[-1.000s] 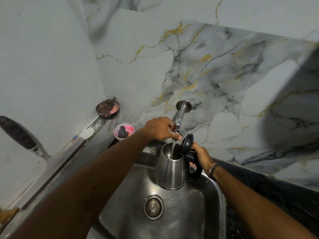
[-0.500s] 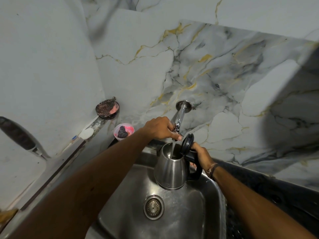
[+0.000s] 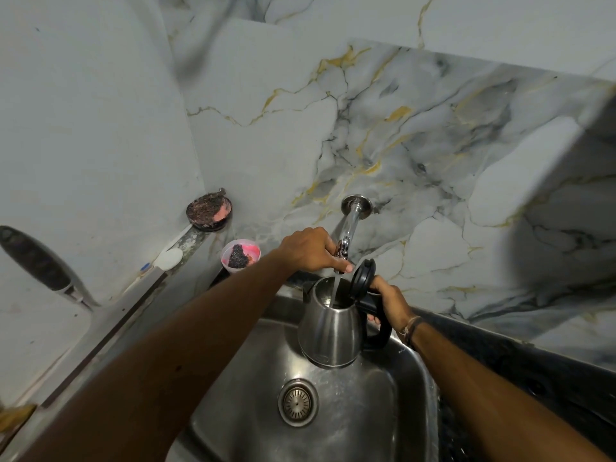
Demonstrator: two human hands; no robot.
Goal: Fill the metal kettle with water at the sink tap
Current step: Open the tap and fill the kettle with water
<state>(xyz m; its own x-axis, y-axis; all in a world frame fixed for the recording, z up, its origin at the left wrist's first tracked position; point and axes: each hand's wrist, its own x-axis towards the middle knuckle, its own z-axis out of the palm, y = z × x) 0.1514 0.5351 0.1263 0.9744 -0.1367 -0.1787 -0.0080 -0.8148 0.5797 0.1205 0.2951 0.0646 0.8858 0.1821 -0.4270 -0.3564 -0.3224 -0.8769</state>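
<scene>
The metal kettle (image 3: 330,331) hangs upright over the steel sink (image 3: 413,388), its black lid (image 3: 362,277) flipped open. My right hand (image 3: 390,300) grips the kettle's black handle. A chrome tap (image 3: 350,225) comes out of the marble wall, and a thin stream of water (image 3: 335,288) runs from it into the kettle's mouth. My left hand (image 3: 311,250) is closed around the tap's valve at the spout end, just above the kettle.
A pink bowl with a dark scrubber (image 3: 240,256) and a round dirty dish (image 3: 209,211) sit on the ledge at the back left. The sink drain (image 3: 297,402) lies below the kettle. A dark counter (image 3: 533,371) runs along the right. A toothbrush (image 3: 168,258) lies on the left ledge.
Both hands and the kettle stay where they were. Water keeps running from the tap into the kettle.
</scene>
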